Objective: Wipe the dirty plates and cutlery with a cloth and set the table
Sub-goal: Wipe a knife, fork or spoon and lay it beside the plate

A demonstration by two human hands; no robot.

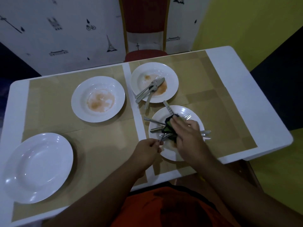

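Note:
Four white plates sit on tan placemats. The near-left plate (36, 167) looks clean. The middle plate (98, 99) carries an orange stain. The far plate (154, 82) is stained and holds several pieces of cutlery (150, 90). Over the near-right plate (165, 154), which holds more cutlery (155, 122), my right hand (186, 135) grips a dark green cloth (168, 126) wrapped round a piece of cutlery. My left hand (150, 149) pinches the handle end of that utensil (161, 138) at the plate's left rim.
The white table (232, 89) ends just right of the near-right plate. A red chair (144, 30) stands at the far side against a patterned wall. Bare placemat (101, 145) lies between the near plates.

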